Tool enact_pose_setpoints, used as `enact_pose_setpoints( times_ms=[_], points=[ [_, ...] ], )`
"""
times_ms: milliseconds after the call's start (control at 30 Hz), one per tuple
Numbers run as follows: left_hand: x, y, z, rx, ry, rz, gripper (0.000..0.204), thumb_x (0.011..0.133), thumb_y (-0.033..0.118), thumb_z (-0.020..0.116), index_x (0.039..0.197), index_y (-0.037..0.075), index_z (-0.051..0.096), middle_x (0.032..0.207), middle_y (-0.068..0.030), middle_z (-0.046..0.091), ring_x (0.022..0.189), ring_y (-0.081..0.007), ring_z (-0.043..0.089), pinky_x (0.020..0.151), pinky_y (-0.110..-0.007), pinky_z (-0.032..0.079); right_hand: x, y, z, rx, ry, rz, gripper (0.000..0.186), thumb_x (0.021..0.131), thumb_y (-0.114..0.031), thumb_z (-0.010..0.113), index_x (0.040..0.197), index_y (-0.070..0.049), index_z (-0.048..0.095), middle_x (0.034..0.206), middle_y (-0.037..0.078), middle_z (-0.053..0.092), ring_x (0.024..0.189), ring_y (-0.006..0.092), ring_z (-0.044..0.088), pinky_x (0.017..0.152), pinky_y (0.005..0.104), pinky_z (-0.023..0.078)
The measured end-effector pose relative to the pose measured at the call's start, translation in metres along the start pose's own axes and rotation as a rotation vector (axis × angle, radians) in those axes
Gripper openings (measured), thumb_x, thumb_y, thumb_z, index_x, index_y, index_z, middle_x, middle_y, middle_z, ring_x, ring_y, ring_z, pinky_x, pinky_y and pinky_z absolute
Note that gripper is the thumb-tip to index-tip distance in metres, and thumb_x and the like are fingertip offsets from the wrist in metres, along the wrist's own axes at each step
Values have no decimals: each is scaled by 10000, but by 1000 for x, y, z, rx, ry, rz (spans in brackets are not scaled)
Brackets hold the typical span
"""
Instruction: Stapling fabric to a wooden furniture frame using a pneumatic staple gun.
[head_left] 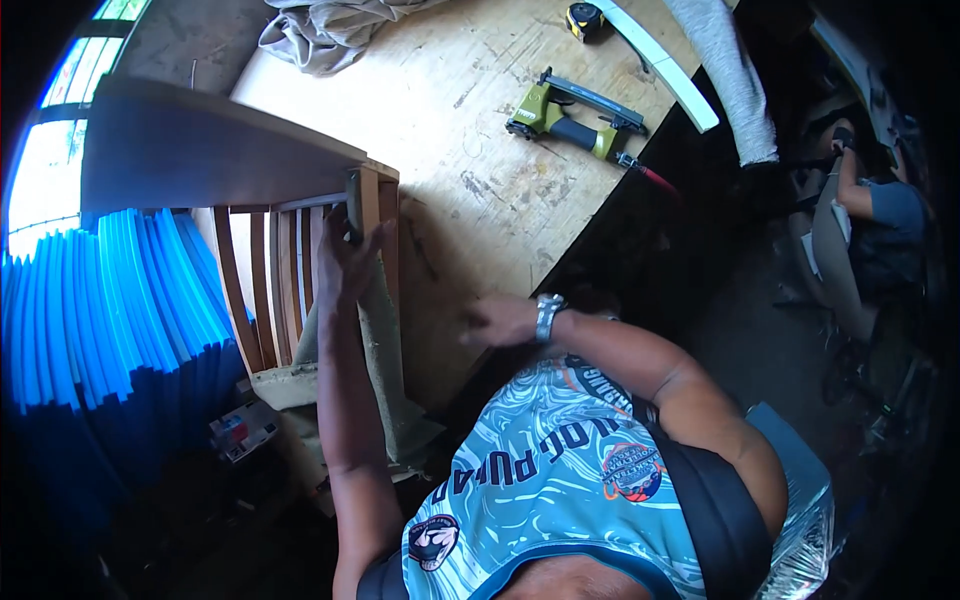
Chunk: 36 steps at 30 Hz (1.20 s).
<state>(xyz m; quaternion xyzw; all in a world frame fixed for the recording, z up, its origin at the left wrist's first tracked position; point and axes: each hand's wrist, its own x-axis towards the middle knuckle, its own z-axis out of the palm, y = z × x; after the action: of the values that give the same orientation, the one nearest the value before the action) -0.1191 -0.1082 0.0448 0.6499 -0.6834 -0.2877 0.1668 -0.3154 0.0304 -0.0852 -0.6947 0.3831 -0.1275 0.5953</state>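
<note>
A slatted wooden frame point(381, 215) with a smooth panel point(220, 135) on its upper side stands at the left on the worktable. At the frame's near corner, my left hand point(345, 260) closes round a strip of grey-green fabric point(380, 345) against the wood. The fabric hangs down past my forearm, and its lower part bunches under the frame. My right hand point(500, 321), with a metal watch at the wrist, hovers over the table's near edge. Motion smears its fingers, and nothing can be made out in them.
A green staple gun point(570, 118) with a red hose lies on the worktable point(480, 220). Beyond it are a tape measure point(584, 20), a pale curved strip point(665, 70) and crumpled cloth point(320, 35). Blue sheets point(110, 310) hang at left. Another person point(890, 215) works at far right.
</note>
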Motion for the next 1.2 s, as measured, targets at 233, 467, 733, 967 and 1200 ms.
enact_pose_setpoints(
  times_ms=[233,467,733,967,1200],
  points=[
    [9,-25,14,93,-3,-58,558,821,335,756,1247,9,603,1065,-203,704,979,-325,689,828,-424,542,-2,65,-80,225,347,47,403,943,-353,600,1180,-31,646,980,209,716,940,362,693,842,430,539],
    [-50,3,23,-37,-39,-188,478,873,288,703,1238,1,590,1013,-120,696,895,-181,624,783,-354,523,0,86,-78,176,458,-143,262,959,-206,618,1119,0,639,852,153,694,753,249,699,711,362,553],
    [-125,6,32,28,-119,-472,423,873,171,696,1252,3,610,1038,-98,670,941,-201,632,821,-365,518,-6,76,-87,160,427,-271,224,928,-178,620,1081,-15,620,926,176,675,854,342,679,759,426,546],
    [-126,7,36,251,17,-170,668,815,199,833,1376,38,509,1303,-211,578,1195,-383,578,998,-495,472,-8,71,-88,208,441,-298,192,913,-148,639,1061,-25,623,868,164,661,777,327,678,697,410,548],
    [-129,4,35,196,40,-192,665,820,214,831,1379,42,514,1317,-189,582,1195,-353,587,999,-475,481,-9,63,-93,177,426,-296,177,910,-138,638,1046,-26,630,860,157,663,759,318,679,685,397,549]
  ],
)
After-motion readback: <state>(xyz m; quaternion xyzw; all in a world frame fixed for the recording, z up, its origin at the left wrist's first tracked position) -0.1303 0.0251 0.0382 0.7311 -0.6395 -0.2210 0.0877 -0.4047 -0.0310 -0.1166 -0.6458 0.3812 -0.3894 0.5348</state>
